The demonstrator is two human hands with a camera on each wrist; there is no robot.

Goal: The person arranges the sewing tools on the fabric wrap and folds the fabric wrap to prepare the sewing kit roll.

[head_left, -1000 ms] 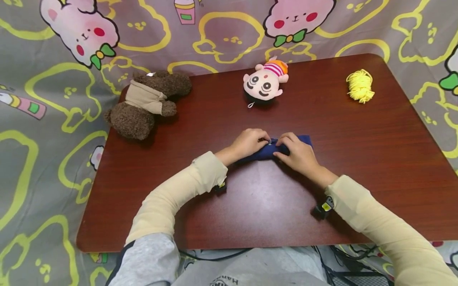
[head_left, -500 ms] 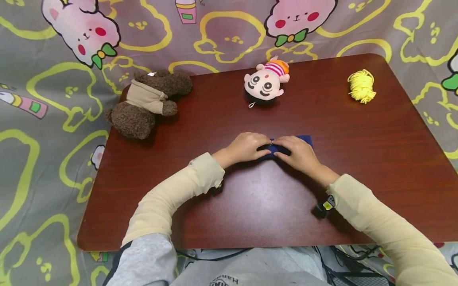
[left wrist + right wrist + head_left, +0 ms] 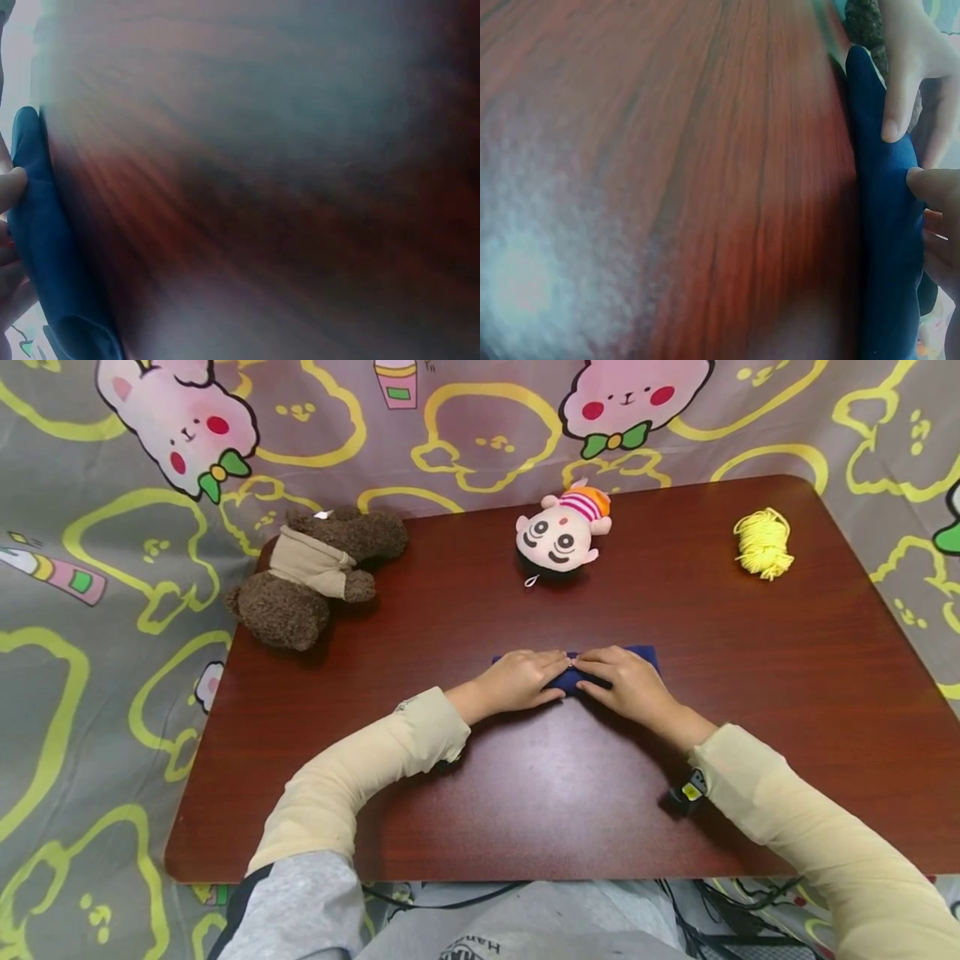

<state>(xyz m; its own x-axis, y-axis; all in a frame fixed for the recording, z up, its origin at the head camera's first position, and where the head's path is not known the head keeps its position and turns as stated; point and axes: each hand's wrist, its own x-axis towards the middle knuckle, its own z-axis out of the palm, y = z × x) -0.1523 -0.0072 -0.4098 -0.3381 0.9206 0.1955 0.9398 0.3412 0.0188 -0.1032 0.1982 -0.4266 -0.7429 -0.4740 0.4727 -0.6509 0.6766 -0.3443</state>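
Observation:
A long, narrow dark blue cloth item (image 3: pixel 572 682) lies on the table in front of the person, with a small shiny metal piece near its upper middle. My left hand (image 3: pixel 519 681) holds its left part, thumb on the near side and fingers over the top. On the right part, my right hand (image 3: pixel 628 681) grips it in the same way, its fingertips almost meeting the left ones. In the right wrist view both thumbs press against the near side of the blue cloth (image 3: pixel 889 217). Much of its left half is hidden under the left hand.
A brown teddy bear (image 3: pixel 285 610) in a beige top lies at the table's left. Toward the back are a plush doll (image 3: pixel 558 535) with a striped top and a yellow yarn bundle (image 3: pixel 764 543). The brown table (image 3: pixel 420 818) meets a patterned curtain behind.
The left hand, which had its fingertips at the metal piece, has flattened and lowered over the cloth, thumb at the near edge. The right hand's fingers have straightened and come closer to it.

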